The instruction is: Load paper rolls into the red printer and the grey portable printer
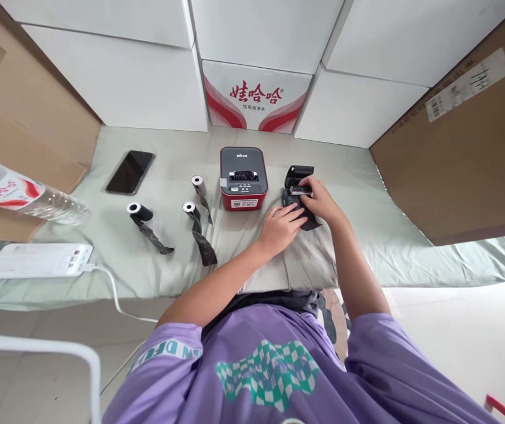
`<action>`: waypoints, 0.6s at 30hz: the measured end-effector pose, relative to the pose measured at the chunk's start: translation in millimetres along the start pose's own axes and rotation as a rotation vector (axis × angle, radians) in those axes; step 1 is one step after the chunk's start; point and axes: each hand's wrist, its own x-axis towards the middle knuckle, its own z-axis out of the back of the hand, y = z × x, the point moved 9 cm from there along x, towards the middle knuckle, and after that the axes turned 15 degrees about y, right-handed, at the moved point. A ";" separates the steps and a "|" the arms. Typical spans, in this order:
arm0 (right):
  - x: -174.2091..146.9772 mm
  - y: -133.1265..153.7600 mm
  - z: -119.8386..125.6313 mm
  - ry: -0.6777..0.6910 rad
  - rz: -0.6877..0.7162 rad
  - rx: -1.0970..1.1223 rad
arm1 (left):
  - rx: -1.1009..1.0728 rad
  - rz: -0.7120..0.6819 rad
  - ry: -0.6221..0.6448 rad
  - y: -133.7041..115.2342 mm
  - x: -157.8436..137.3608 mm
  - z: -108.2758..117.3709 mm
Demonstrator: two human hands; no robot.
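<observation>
**Both hands on the small black printer**

Fingers [306,199] of the right hand [318,203] are curled narrow around a small roll [300,190] with a pale core, pinching it at the open top of the small black printer [297,176]. The roll's long axis runs from 9 to 3 o'clock, across the printer's mouth. The left hand [281,227] lies at about 7 o'clock from the printer, its fingertips touching the near edge of the black body; whether they grip it or only steady it cannot be told. A dark strip [312,224] trails out under the right hand toward 5 o'clock.

The right hand is the nearer one to the roll and already has it; the printer's raised lid stands just beyond the fingers at 12 o'clock.

At 9 o'clock from the hands, just beside the black printer, sits a red printer [243,179] with a grey top. Further toward 9 o'clock, three loose rolls [199,184] [189,208] [139,211] lie on the green cloth [367,194], each with a dark tail unwound toward the person. A phone [129,171] rests at 10 o'clock, a water bottle [18,197] at the far left, and a white power strip [40,260] at 8 o'clock. White boxes [129,82] stand along the back.
</observation>
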 end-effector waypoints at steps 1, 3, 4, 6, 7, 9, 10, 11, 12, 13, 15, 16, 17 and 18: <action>1.0 0.8 -2.2 0.002 -0.015 -0.025 | -0.008 -0.005 -0.003 0.5 0.4 -0.3; 1.4 2.0 -3.3 -0.027 -0.051 -0.085 | -0.019 -0.011 -0.016 1.7 0.6 -1.1; 1.0 2.8 -2.7 -0.048 -0.065 -0.109 | -0.021 -0.014 -0.025 2.1 0.5 -1.6; -0.3 5.5 -1.7 -0.076 -0.064 -0.131 | -0.022 -0.025 -0.044 2.4 0.1 -2.6; -0.8 7.3 -1.7 -0.075 -0.053 -0.133 | -0.022 -0.029 -0.053 2.5 -0.2 -3.1; -1.6 10.9 -2.2 -0.061 -0.028 -0.144 | -0.025 -0.036 -0.076 2.5 -0.9 -3.7; -2.0 12.5 -2.5 -0.051 -0.020 -0.156 | -0.026 -0.039 -0.085 2.5 -1.1 -3.9; -2.3 13.6 -2.9 -0.040 -0.017 -0.172 | -0.026 -0.038 -0.093 2.6 -1.3 -4.0; -2.5 14.6 -3.4 -0.029 -0.017 -0.190 | -0.027 -0.036 -0.100 2.8 -1.4 -4.0; -2.6 15.4 -4.1 -0.019 -0.016 -0.207 | -0.026 -0.034 -0.103 2.9 -1.4 -3.9; -2.6 16.5 -5.9 -0.002 -0.019 -0.233 | -0.021 -0.025 -0.104 3.3 -1.5 -3.5; -2.5 16.5 -6.8 0.004 -0.023 -0.240 | -0.019 -0.021 -0.108 3.7 -1.7 -3.0; -2.4 16.4 -7.6 0.008 -0.028 -0.244 | -0.017 -0.019 -0.115 4.0 -2.0 -2.1; -2.3 16.0 -8.2 0.009 -0.033 -0.245 | -0.016 -0.021 -0.124 4.2 -2.4 -1.1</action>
